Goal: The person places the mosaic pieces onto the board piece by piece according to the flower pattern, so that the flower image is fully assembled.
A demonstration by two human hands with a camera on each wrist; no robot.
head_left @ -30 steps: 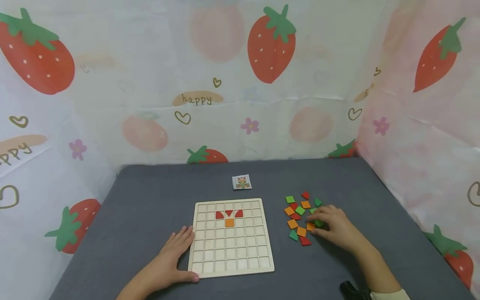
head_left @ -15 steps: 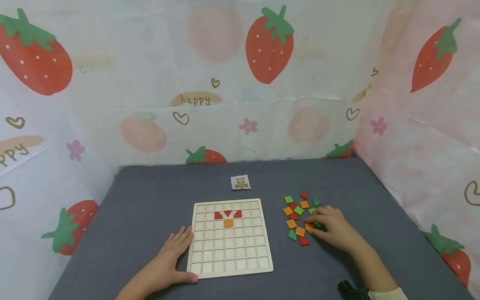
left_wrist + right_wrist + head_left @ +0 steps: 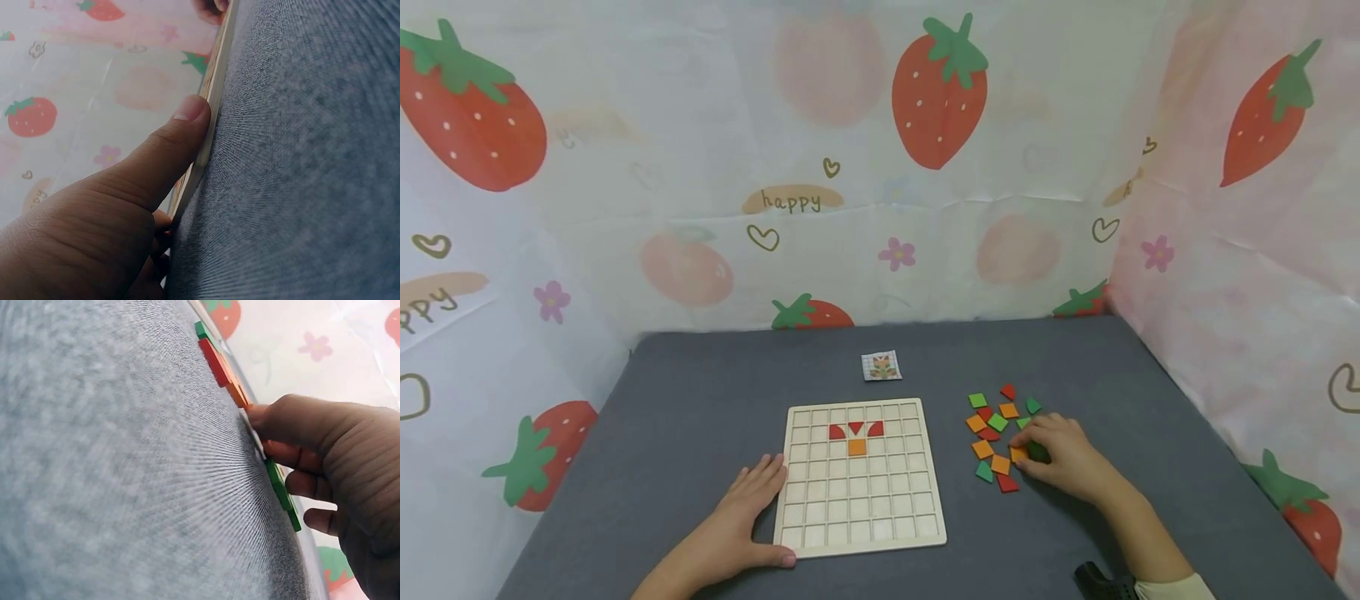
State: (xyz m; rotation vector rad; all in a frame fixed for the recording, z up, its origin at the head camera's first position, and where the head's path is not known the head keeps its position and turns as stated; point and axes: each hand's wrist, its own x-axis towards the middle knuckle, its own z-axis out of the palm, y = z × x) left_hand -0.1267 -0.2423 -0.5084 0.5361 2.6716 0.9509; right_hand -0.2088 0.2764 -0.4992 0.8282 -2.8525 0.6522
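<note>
My left hand (image 3: pixel 747 517) rests against the pale wooden grid board (image 3: pixel 908 533), fingers fairly straight along its left edge and thumb at the near left corner. In the left wrist view the thumb (image 3: pixel 169 147) lies on the board's side (image 3: pixel 215 94). Three red tiles and an orange square tile (image 3: pixel 857 447) sit in the board's upper cells. Among the loose tiles on the right, my right hand (image 3: pixel 1063 454) pinches an orange square tile (image 3: pixel 1018 455) between thumb and forefinger. Green tiles (image 3: pixel 278 484) lie beneath its other fingers, partly hidden.
Loose red, orange and green tiles, such as a red one (image 3: pixel 1007 483), lie right of the board. A small printed pattern card (image 3: pixel 881 366) lies beyond the board on the grey cloth (image 3: pixel 737 375). Strawberry-printed curtains (image 3: pixel 700 108) stand at the back and sides.
My right fingertips have drawn together on the orange square tile, with the hand staying nearly in place. The left hand and board keep their positions.
</note>
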